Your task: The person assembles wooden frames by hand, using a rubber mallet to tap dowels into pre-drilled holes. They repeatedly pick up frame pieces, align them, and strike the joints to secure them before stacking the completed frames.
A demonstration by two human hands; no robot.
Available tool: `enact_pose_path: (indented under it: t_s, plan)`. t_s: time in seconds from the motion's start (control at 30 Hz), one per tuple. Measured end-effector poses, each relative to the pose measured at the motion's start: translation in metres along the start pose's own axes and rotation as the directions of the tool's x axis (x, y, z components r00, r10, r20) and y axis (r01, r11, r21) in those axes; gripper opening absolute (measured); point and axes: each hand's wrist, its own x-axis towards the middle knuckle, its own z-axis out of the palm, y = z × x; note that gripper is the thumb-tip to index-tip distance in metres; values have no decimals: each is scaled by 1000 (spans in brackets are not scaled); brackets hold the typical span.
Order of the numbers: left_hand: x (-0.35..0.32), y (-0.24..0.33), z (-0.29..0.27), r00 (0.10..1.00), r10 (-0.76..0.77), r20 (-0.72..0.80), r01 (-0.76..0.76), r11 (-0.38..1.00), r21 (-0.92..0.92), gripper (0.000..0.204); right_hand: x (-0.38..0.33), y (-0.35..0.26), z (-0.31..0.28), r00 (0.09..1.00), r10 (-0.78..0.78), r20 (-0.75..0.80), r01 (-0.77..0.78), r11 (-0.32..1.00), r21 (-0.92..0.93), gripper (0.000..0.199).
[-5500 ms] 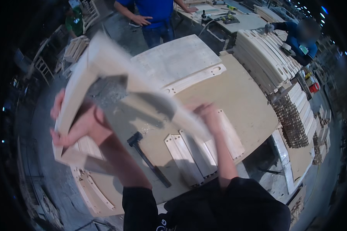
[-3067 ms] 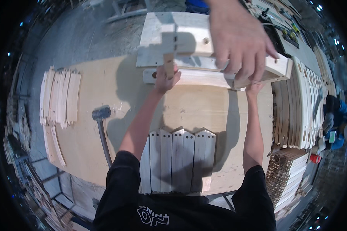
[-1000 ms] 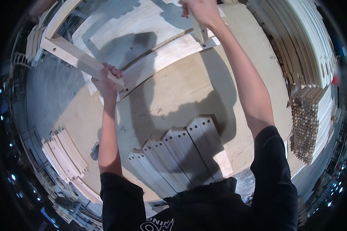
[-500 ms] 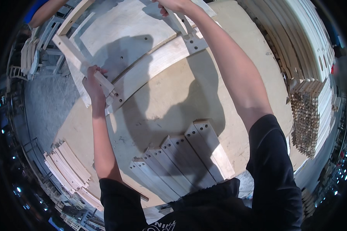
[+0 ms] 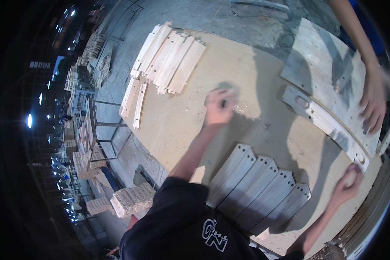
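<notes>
My left hand (image 5: pixel 219 107) is above the middle of the table, smeared by motion. Its fingers are curled around something small and dark that I cannot make out. On the right, my right hand (image 5: pixel 347 184) has its fingers closed at the near end of a curved wooden rail (image 5: pixel 326 120) with oval slots. That rail lies along the edge of a broad pale wooden panel (image 5: pixel 310 56). Another person's hand (image 5: pixel 372 102) reaches over the panel from the upper right, fingers spread.
Several pale boards with drilled ends (image 5: pixel 251 182) lie side by side in front of me. Thin wooden slats (image 5: pixel 169 56) are laid out at the table's far left, on the tan tabletop (image 5: pixel 169 125). More stacked wood pieces (image 5: pixel 132 199) stand beyond the left edge.
My view has swung left. My left hand has left the wooden part at the panel and is over the mid-table. My right hand has come nearer, to the rail's end.
</notes>
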Motion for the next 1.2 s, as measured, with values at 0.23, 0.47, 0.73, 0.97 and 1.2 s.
enact_pose_path:
  t_s: [0.23, 0.47, 0.73, 0.97, 1.2]
  plan:
    - [11, -238, -288, 945, -196, -262, 326, 493, 806, 60, -129, -251, 58, 773, -76, 630, -147, 945, 293, 17]
    - [3, -330, -369, 962, -273, -18, 184, 595, 783, 53, -182, -438, 221, 580, 33, 814, 2, 999, -42, 62]
    - [-110, -181, -356, 841, -364, 401, 141, 862, 487, 57, -171, -378, 118, 493, -168, 854, -259, 908, 328, 35]
    - [-128, -140, -382, 824, -269, 498, 195, 961, 198, 49, -215, -291, -116, 380, 186, 906, -789, 576, 213, 26]
    - [-81, -52, -339, 635, -347, 690, 544, 835, -82, 50, -271, -139, -188, 572, 675, 466, -816, 528, 237, 38]
